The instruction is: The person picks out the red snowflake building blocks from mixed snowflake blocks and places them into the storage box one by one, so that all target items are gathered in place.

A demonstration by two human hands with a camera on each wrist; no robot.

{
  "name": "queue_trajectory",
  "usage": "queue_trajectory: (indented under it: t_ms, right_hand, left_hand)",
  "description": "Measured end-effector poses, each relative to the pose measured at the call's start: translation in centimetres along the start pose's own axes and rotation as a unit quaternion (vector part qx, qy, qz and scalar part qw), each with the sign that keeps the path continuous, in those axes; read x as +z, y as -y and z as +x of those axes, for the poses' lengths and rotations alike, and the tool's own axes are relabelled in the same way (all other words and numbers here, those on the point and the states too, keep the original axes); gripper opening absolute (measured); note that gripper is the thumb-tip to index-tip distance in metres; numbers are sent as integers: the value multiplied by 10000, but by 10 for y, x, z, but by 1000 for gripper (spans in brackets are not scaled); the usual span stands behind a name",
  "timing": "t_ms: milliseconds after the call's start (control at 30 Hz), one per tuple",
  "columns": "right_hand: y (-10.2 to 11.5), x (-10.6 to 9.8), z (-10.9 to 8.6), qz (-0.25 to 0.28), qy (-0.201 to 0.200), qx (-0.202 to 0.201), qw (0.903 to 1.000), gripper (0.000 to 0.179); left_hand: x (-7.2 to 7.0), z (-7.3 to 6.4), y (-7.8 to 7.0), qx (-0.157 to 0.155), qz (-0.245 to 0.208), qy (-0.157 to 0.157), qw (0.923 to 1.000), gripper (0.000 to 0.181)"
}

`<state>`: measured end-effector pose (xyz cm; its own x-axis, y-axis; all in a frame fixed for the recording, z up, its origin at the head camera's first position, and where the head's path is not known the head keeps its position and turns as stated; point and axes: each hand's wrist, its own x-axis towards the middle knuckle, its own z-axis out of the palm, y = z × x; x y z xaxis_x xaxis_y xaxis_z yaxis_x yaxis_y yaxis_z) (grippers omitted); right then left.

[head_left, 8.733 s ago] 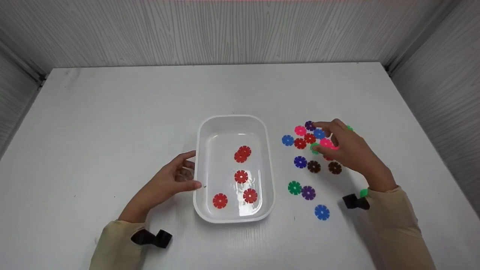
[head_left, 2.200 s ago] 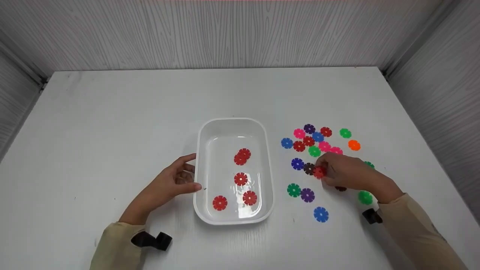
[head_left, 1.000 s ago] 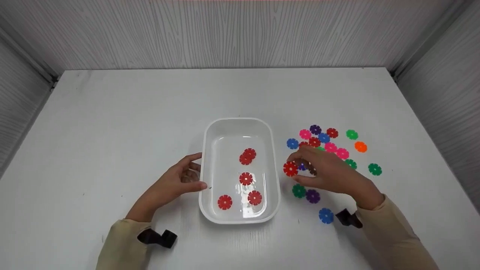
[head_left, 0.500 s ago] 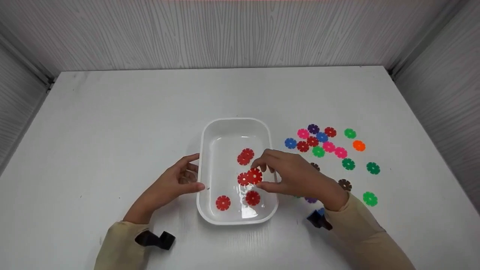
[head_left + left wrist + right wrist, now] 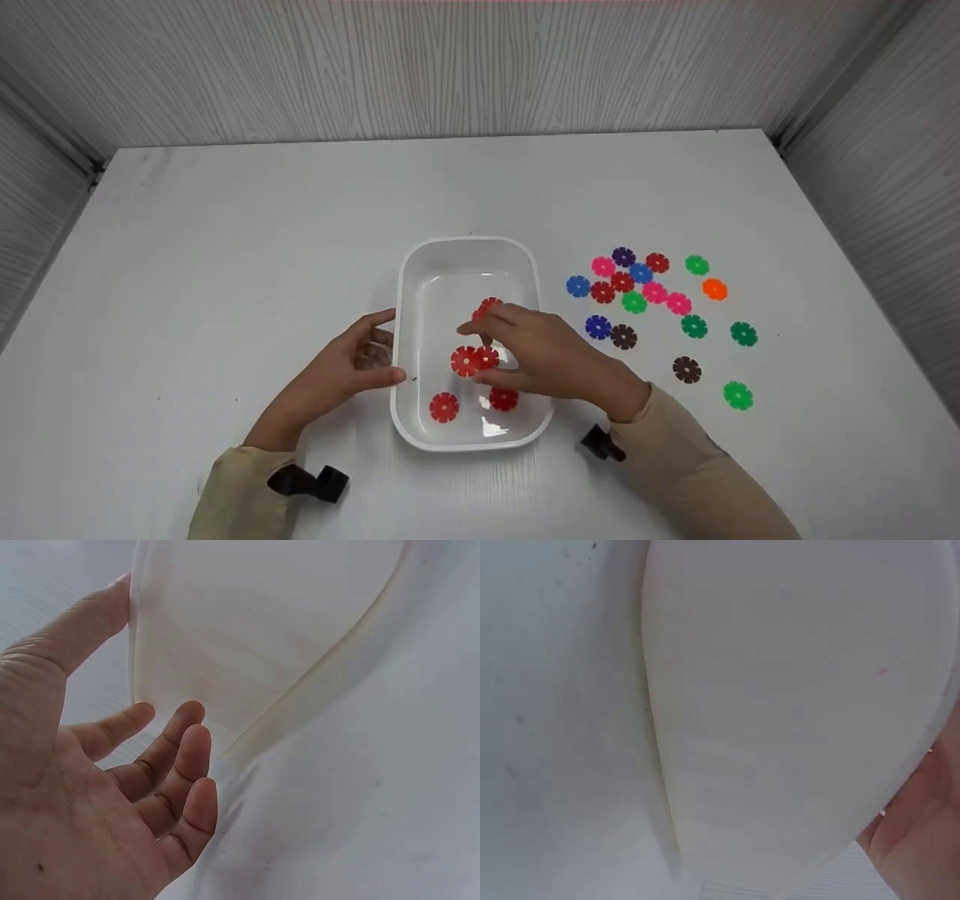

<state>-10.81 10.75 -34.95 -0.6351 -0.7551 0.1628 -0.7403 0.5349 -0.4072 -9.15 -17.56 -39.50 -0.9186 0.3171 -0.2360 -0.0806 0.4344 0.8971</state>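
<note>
In the head view my left hand [image 5: 334, 375] holds the left rim of a white plastic tray [image 5: 399, 285]. The left wrist view shows its thumb at the rim and its forefinger against the outer wall. Over the tray's right side hovers my right hand [image 5: 540, 356], thumb and forefinger spread apart. Just beyond those fingertips a red notched interlocking disc [image 5: 463, 362] lies overlapping another red disc [image 5: 487, 357]. More red discs [image 5: 444, 407] lie in the tray, some partly covered by the right hand. The right wrist view shows mostly the tray's outer wall [image 5: 795, 690].
Right of the tray, loose discs lie scattered on the white table: pink [image 5: 679, 303], blue [image 5: 578, 286], green [image 5: 738, 395], brown [image 5: 686, 369], orange [image 5: 715, 289] and several others. A wood-grain panel [image 5: 450, 67] stands behind the table.
My right hand has carried a red disc from the scattered group leftward into the tray and let it go there. The left hand stays at the rim.
</note>
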Motion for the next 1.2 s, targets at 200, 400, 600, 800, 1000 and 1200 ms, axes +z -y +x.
queue_trajectory:
  t_ms: [200,400,600,800,1000,1200]
  right_hand:
    - [-7,0,-3,116,-400,89,9991,61]
    - [-21,-10,-11,448,-612,498,9959,70]
    - [-47,-29,-22,805,-888,1109,9866,68]
    - [-71,-41,-31,1023,-933,1655,9764,65]
    - [-95,-49,-40,957,-864,2021,9708,61]
    - [-118,-53,-50,853,-317,2785,9561,58]
  left_hand:
    - [1,1,0,6,1,-16,10000,76]
    - [1,1,1,20,-20,-38,10000,78]
    - [1,2,1,-4,32,-42,10000,79]
    - [-1,2,2,179,-103,28,9998,75]
    - [-1,1,2,203,-164,62,9996,75]
    - [-1,1,1,157,-129,50,9998,75]
